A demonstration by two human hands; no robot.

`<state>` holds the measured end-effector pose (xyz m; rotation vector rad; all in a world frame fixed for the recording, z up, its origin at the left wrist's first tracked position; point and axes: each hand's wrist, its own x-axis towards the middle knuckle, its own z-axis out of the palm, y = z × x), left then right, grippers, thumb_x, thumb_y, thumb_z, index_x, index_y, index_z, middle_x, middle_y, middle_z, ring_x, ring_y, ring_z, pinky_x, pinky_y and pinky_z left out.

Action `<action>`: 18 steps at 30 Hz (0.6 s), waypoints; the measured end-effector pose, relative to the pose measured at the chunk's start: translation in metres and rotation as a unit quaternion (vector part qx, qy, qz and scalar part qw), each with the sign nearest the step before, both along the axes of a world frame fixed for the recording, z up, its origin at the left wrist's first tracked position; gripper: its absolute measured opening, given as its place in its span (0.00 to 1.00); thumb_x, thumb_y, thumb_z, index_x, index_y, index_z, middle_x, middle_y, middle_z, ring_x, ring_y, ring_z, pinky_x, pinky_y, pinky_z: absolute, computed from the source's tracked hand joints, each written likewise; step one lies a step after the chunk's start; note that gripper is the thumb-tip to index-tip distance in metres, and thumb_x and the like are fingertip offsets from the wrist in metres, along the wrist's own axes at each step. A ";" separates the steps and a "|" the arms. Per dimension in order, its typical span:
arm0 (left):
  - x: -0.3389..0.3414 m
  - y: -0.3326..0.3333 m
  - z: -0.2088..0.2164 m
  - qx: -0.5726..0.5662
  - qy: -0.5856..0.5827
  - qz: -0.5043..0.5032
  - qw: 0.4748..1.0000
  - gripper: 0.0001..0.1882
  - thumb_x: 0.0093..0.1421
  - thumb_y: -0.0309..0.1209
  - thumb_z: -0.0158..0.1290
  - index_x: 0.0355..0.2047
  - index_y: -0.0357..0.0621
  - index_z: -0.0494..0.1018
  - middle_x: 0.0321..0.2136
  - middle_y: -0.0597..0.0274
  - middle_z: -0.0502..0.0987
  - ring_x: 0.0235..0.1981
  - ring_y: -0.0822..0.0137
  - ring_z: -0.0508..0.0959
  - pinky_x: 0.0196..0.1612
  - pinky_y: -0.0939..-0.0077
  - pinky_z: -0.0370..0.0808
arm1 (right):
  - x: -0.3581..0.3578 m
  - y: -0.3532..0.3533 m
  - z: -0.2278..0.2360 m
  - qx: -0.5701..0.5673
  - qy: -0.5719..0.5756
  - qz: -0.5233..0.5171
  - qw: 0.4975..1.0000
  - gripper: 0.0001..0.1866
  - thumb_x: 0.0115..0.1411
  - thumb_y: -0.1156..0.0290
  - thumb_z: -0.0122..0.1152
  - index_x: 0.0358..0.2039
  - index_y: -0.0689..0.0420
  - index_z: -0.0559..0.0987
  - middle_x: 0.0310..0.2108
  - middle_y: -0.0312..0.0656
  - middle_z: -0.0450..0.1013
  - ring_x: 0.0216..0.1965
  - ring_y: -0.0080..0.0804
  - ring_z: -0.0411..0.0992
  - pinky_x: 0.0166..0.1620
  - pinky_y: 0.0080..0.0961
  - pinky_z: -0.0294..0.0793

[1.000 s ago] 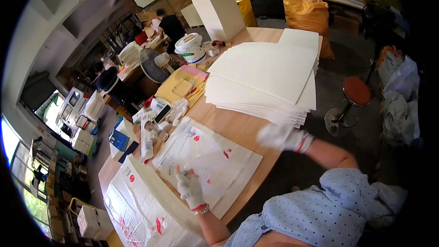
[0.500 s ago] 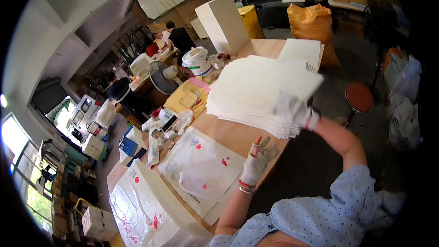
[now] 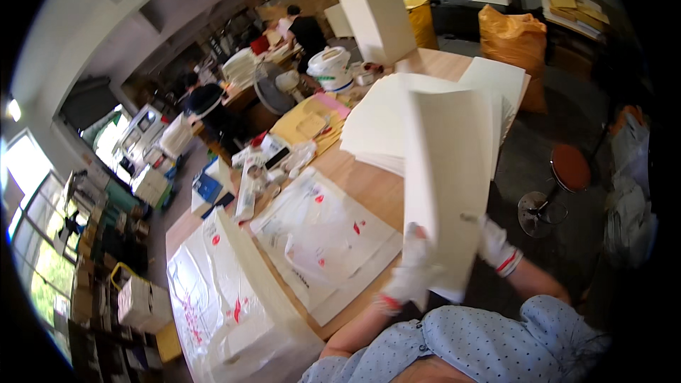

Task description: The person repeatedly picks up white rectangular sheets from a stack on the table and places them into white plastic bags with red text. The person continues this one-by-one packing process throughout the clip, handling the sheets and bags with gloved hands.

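Head view: left hand (image 3: 415,273) grips the white sheet (image 3: 450,170), right hand (image 3: 501,247) closure unclear; probably light, bendy, easily creased—take opposite edges!

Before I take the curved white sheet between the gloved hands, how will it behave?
The white sheet probably bends without going limp: it bows, yet rises above the left hand. It looks thin, so likely light for its breadth.

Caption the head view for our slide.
Gloved left hand and right hand hold a curved white sheet by a sheet stack.
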<state>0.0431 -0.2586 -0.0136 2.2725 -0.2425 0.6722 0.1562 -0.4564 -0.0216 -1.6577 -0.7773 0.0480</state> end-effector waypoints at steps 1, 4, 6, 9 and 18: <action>-0.001 -0.030 -0.008 0.113 0.090 0.054 0.988 0.37 0.47 0.31 0.54 0.57 0.35 0.55 0.56 0.42 0.59 0.60 0.49 0.55 0.60 0.59 0.54 | -0.026 0.031 0.003 0.146 0.146 0.000 0.978 0.19 0.58 0.67 0.54 0.47 0.64 0.69 0.43 0.42 0.70 0.43 0.29 0.69 0.47 0.28 0.69; -0.013 -0.020 0.006 0.100 0.179 0.007 0.979 0.35 0.44 0.29 0.56 0.54 0.38 0.60 0.55 0.42 0.60 0.58 0.49 0.57 0.58 0.58 0.57 | -0.035 0.064 -0.017 0.157 0.206 -0.098 0.961 0.15 0.52 0.79 0.55 0.41 0.67 0.70 0.34 0.45 0.73 0.35 0.30 0.71 0.38 0.26 0.72; -0.024 0.034 0.018 0.031 0.106 0.013 0.994 0.33 0.46 0.30 0.56 0.54 0.39 0.61 0.53 0.45 0.62 0.55 0.52 0.61 0.55 0.58 0.61 | -0.019 0.051 -0.044 0.091 0.075 -0.148 0.982 0.15 0.51 0.81 0.54 0.42 0.68 0.70 0.35 0.46 0.73 0.34 0.29 0.71 0.37 0.25 0.72; -0.056 0.134 0.033 0.152 -0.024 0.517 0.842 0.30 0.54 0.37 0.53 0.55 0.39 0.60 0.50 0.53 0.66 0.47 0.58 0.69 0.50 0.60 0.66 | -0.030 0.033 0.007 0.092 -0.009 -0.090 0.992 0.17 0.51 0.82 0.52 0.43 0.68 0.70 0.34 0.45 0.72 0.31 0.27 0.71 0.35 0.24 0.72; -0.014 0.249 0.038 -0.699 0.038 -0.016 0.714 0.26 0.62 0.41 0.46 0.55 0.37 0.61 0.44 0.59 0.72 0.36 0.69 0.75 0.38 0.71 0.75 | -0.042 0.033 0.047 -0.124 -0.083 -0.028 0.988 0.09 0.50 0.75 0.52 0.32 0.58 0.79 0.26 0.44 0.74 0.26 0.40 0.74 0.32 0.30 0.72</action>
